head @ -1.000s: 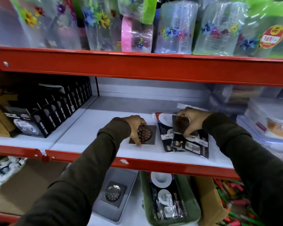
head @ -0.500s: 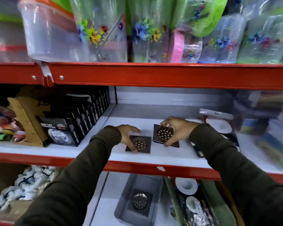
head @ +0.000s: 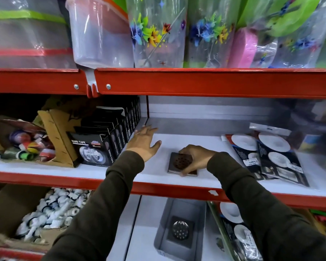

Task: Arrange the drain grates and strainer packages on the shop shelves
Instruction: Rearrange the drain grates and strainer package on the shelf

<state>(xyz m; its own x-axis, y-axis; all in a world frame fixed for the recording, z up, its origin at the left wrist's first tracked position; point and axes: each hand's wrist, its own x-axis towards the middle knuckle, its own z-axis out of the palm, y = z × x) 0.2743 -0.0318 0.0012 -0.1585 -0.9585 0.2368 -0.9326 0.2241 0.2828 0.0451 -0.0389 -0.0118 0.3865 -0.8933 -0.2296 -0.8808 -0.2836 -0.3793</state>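
Drain grates (head: 182,163) stacked flat on middle shelf (head: 158,183), near front edge. Right hand (head: 195,157) curled over stack, fingers gripping its edges. Left hand (head: 144,141) open, fingers spread, empty, beside tape boxes (head: 109,146). Strainer packages (head: 267,157) lie well right.

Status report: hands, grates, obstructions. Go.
Left hand open, empty, beside nano tape boxes. Right hand gripping square drain grate stack on shelf. Strainer packages to the right, clear of it.

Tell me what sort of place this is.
Most likely a household-goods shop: red-edged shelves carry wrapped plastic containers, a row of boxed nano tape and strainer packages, while the right hand sets down a drain grate.
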